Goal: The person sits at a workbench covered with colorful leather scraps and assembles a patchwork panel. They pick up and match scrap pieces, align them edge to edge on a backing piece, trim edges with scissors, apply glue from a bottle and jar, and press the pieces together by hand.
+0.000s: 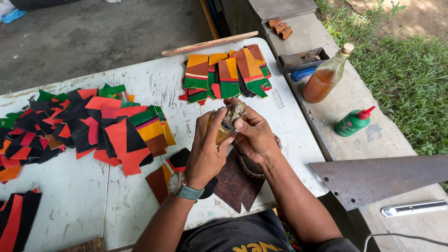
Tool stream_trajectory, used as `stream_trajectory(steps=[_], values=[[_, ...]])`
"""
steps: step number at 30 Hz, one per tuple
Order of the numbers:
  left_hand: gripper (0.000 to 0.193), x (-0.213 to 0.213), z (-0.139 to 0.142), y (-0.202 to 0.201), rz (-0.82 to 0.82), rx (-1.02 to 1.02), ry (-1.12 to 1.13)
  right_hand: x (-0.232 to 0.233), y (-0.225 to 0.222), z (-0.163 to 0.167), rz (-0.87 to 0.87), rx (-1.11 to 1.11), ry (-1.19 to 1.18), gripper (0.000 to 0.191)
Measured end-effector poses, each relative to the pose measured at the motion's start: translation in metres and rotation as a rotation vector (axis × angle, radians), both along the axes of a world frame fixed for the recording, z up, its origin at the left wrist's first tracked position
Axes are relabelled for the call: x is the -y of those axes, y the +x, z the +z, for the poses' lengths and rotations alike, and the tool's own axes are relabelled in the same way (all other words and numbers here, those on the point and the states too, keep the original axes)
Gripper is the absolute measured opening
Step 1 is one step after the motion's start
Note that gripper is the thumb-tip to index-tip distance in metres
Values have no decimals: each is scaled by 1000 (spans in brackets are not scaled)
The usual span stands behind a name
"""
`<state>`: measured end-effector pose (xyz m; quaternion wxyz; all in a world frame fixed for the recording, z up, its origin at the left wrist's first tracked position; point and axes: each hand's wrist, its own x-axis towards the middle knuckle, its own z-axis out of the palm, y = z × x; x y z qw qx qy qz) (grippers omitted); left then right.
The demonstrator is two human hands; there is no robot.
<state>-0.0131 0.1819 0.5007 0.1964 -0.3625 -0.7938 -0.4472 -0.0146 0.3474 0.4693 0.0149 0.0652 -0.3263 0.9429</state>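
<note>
hands meet over the white tabletop [140, 196]. the left hand [205, 149] wraps a small amber jar [220, 134], fingers clamped round it, while the right hand [254, 135] has its fingers pinched on the jar's crusted lid [234, 112]. directly beneath the fingers lies a dark brown leather piece [235, 182]; beyond them a row of striped leather pieces [224, 74]; well off the right fingers a rusty saw [378, 177].
</note>
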Motion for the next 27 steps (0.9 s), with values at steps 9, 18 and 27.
stream_trajectory(steps=[9,18,27], values=[[61,-23,1,8,126,-140,63,0,3,-1,-40,-40,-195,49],[65,-34,5,12,-9,-150,-51,-49,27,3,-110,-101,100,44],[71,-136,-33,-50,-137,112,123,-85,42,31,-1046,-21,1472,52]])
